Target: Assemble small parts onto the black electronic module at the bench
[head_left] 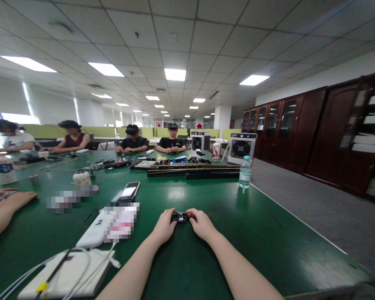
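Observation:
A small black part with silvery-white details [179,217] is on or just above the green table [237,250], straight ahead of me. Its exact kind is too small to make out. My left hand [165,226] grips its left end between thumb and fingers. From the other side, my right hand [201,223] has its fingertips closed on the right end. Both forearms reach in from the bottom edge, and the fingers cover the part's two ends.
Left of me lie a phone [130,192], a white power bank [92,229] and a white box [81,271] with cables. A water bottle [245,173] stands near the right edge. Black rails [193,171] lie farther back. A co-worker's hands [15,201] rest at far left; several people sit beyond.

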Motion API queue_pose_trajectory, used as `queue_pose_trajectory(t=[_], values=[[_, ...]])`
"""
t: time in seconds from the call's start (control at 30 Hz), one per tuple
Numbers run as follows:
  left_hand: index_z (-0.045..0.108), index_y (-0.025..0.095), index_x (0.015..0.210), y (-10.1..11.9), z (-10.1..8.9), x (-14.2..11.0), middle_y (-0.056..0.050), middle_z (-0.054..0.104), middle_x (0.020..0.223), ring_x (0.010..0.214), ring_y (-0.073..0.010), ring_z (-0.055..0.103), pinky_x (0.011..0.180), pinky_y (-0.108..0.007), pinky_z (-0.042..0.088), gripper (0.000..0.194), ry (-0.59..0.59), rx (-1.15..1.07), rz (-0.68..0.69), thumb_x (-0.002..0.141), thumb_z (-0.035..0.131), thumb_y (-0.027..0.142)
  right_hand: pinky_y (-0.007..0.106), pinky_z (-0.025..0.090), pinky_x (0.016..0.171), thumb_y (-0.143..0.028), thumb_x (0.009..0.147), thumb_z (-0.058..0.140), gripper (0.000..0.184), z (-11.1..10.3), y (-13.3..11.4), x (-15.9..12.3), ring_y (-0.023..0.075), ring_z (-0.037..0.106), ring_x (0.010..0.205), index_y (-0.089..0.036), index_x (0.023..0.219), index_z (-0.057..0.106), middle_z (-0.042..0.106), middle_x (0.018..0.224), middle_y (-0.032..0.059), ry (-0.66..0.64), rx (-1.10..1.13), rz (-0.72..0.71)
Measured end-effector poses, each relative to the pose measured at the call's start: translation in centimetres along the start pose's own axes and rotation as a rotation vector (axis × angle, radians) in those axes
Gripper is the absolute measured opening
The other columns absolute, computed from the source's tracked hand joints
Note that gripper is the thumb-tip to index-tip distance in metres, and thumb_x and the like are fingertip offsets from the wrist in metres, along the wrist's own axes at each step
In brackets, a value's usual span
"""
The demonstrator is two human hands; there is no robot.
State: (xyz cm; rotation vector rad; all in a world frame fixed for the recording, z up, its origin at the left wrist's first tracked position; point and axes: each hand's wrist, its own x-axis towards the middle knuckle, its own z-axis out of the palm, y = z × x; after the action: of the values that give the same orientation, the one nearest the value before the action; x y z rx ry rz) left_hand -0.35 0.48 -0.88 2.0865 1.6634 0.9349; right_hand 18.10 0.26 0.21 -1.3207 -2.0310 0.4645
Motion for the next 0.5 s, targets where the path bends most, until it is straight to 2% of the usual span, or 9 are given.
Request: queue_pose_trajectory(t=[0.5], values=[[0.051, 0.01, 0.119, 0.77, -0.5, -0.26, -0.014, 0.056, 0.121, 0.115, -0.0221, 0.05, 0.102, -0.033, 0.035, 0.046, -0.036, 0.004, -0.031, 0.073, 0.05, 0.012, 0.027, 0.043, 0.088, -0.013, 0.079, 0.045, 0.033, -0.18, -0.17, 0.05, 0.0156, 0.06, 0.095, -0.025, 0.105, 0.061, 0.067, 0.098, 0.0023, 0.0, -0.007, 0.022]])
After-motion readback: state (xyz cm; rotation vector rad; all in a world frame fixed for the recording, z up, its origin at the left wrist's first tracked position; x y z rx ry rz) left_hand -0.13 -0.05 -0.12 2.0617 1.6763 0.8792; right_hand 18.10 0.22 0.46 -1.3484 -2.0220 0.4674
